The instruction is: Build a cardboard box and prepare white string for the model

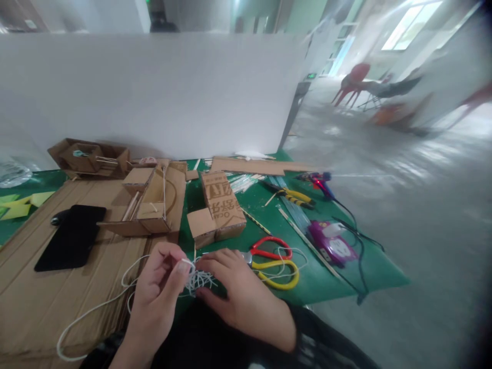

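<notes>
My left hand is closed, with thumb and index finger pinching a white string. A long loop of that string trails to the left over the cardboard. Between my hands lies a tangled heap of short white string pieces. My right hand reaches over the heap from the right, palm down, its thumb apart from the stretched fingers, which touch the edge of the heap. Beside my right hand are scissors with one red and one yellow handle; their blades are partly hidden. A loose string loop lies across the handles.
Cardboard models and a cardboard box stand ahead on the green table. A black tablet-like slab lies left. Pliers, a glue gun and a purple device with cables lie right. A white partition rises behind.
</notes>
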